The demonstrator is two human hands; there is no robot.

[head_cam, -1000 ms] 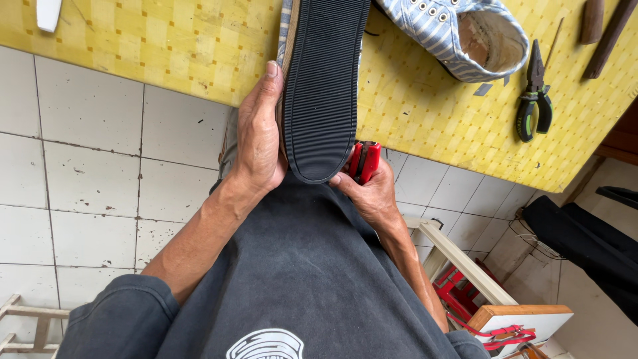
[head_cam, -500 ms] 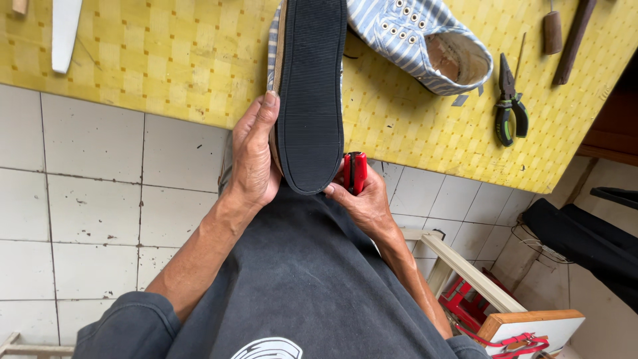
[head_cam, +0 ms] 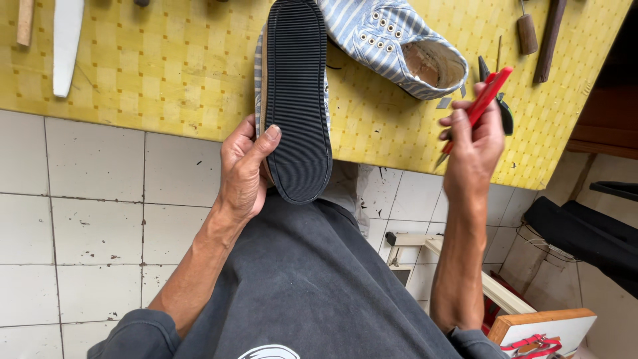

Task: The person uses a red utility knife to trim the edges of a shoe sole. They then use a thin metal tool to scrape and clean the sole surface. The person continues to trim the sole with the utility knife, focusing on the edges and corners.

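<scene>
My left hand (head_cam: 243, 167) grips a striped canvas shoe turned sole up, its black ribbed sole (head_cam: 296, 100) facing me and its heel resting against my lap. My right hand (head_cam: 473, 147) is raised to the right of the shoe and holds a red-handled cutting tool (head_cam: 484, 101), its thin blade tip pointing down toward the table edge. A second blue-and-white striped shoe (head_cam: 397, 44) lies upright on the yellow table (head_cam: 166, 73) just behind the raised hand.
A white flat strip (head_cam: 66, 41) and a wooden stick (head_cam: 24, 21) lie at the table's left. Dark pliers (head_cam: 503, 110) and wooden-handled tools (head_cam: 528, 32) lie at the right. White floor tiles lie below; a wooden stool (head_cam: 541, 330) stands at lower right.
My right hand has lifted from beside the heel of the shoe up and to the right, carrying the red tool. The left hand keeps its grip on the shoe.
</scene>
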